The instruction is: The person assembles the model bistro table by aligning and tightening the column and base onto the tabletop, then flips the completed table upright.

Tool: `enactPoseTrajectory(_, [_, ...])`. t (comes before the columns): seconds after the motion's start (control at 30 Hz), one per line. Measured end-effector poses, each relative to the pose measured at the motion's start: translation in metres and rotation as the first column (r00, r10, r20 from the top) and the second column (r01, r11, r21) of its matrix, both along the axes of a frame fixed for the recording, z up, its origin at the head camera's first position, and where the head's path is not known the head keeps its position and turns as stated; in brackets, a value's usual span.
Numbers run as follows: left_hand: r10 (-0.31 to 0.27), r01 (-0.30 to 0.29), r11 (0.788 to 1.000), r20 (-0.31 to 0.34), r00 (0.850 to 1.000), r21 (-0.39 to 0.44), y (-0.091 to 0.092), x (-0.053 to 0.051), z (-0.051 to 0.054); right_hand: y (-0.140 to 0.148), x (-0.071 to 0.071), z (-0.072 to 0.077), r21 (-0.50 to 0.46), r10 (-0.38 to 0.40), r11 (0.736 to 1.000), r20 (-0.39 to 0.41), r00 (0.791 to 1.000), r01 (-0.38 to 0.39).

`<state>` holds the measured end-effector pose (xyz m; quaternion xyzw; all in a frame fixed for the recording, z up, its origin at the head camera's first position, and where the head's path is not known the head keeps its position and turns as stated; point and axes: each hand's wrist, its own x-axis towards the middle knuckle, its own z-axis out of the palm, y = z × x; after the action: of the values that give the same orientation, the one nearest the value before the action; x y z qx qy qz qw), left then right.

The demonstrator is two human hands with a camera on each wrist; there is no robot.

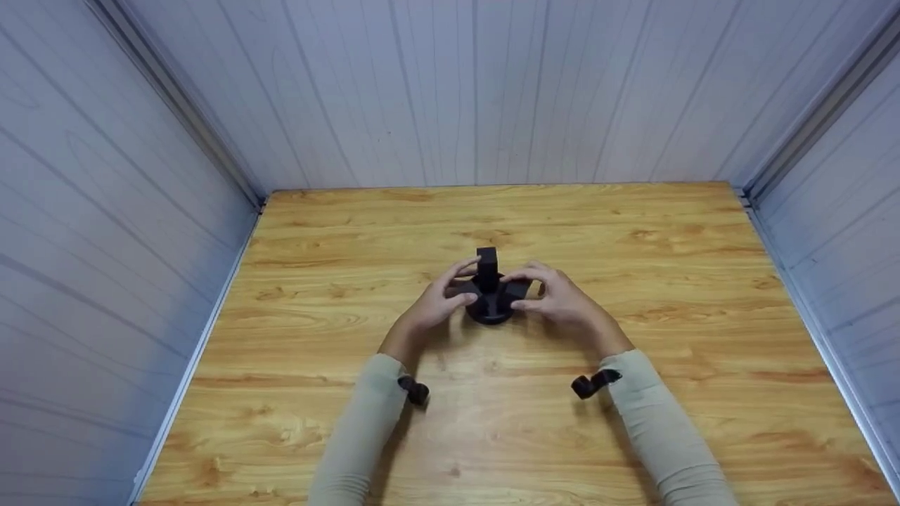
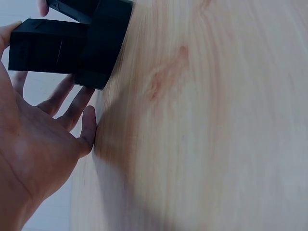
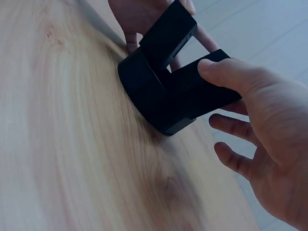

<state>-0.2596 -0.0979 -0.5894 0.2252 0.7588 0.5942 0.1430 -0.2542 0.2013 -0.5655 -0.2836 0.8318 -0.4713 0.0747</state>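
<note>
A black object with a round base (image 1: 491, 316) and several rectangular blocks rising from it stands on the wooden table. One tall block (image 1: 487, 267) points up at its far side. My left hand (image 1: 437, 302) holds the block (image 2: 48, 45) on the left side, thumb at its end and fingers behind. On the opposite side, my right hand (image 1: 562, 299) pinches the right block (image 3: 202, 89) between thumb and forefinger. Its other fingers (image 3: 233, 127) stay apart from the block. The far side of the base is hidden behind the blocks.
Wood-grained tabletop (image 1: 492, 422) surrounds the object. A white panelled wall (image 1: 450, 91) closes off the back, with more panels at the left (image 1: 105, 246) and right (image 1: 851, 211). Dark wrist-mounted cameras stick out from both sleeves.
</note>
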Motion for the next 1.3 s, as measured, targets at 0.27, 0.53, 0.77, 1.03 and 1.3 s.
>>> enactPoseTrajectory(0.27, [0.006, -0.006, 1.0, 0.0, 1.0, -0.024, 0.0, 0.0, 0.001, -0.005, 0.001, 0.0, 0.033, -0.038, 0.999, -0.049, 0.998, 0.04])
enactPoseTrajectory(0.53, [0.006, -0.005, 0.997, 0.004, 1.0, -0.077, -0.005, 0.007, 0.003, -0.002, 0.004, -0.005, 0.03, -0.02, 0.999, -0.03, 0.999, 0.021])
enactPoseTrajectory(0.77, [0.059, -0.064, 0.991, -0.044, 0.997, -0.113, -0.006, 0.017, 0.001, 0.001, 0.013, -0.014, -0.074, -0.1, 0.992, 0.002, 0.995, 0.1])
enactPoseTrajectory(1.03, [0.148, -0.158, 0.985, -0.146, 0.978, -0.062, -0.01, 0.024, -0.005, 0.003, 0.023, -0.03, -0.171, -0.2, 0.965, 0.019, 0.98, 0.2])
enactPoseTrajectory(1.3, [0.192, -0.201, 0.978, -0.147, 0.97, -0.055, -0.005, 0.029, -0.005, -0.005, 0.027, -0.043, -0.281, -0.228, 0.934, -0.001, 0.974, 0.219])
